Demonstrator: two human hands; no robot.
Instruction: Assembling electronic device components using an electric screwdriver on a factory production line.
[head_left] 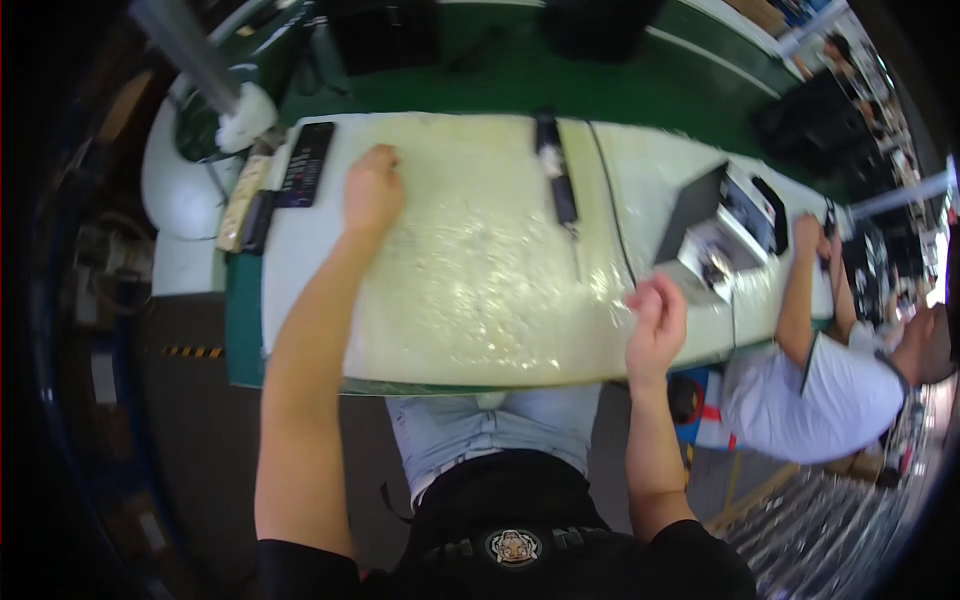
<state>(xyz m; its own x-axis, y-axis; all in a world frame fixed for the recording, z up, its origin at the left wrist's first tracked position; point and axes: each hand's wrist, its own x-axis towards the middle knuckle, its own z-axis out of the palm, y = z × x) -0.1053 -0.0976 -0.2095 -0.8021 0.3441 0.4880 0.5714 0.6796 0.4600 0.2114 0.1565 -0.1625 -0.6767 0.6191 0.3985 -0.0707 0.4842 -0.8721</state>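
Note:
My left hand (374,190) rests as a fist on the pale covered tabletop (470,300). Its fingers curl out of sight, so what they may hold is hidden. A black phone (306,164) lies just left of it. Loosely curled, my right hand (657,325) is over the right front of the table, with nothing visible in its fingers. Beyond that hand stands an open grey-and-white box (722,225) with a small dark-and-shiny item inside. An electric screwdriver (556,170) with a thin bit lies at the far middle, touched by neither hand.
A black cable (607,200) runs down the table right of the screwdriver. Beside the phone are a power strip (240,205) and a lamp stand (247,118). A co-worker in a white shirt (815,400) works at the right end, hands near a dark object.

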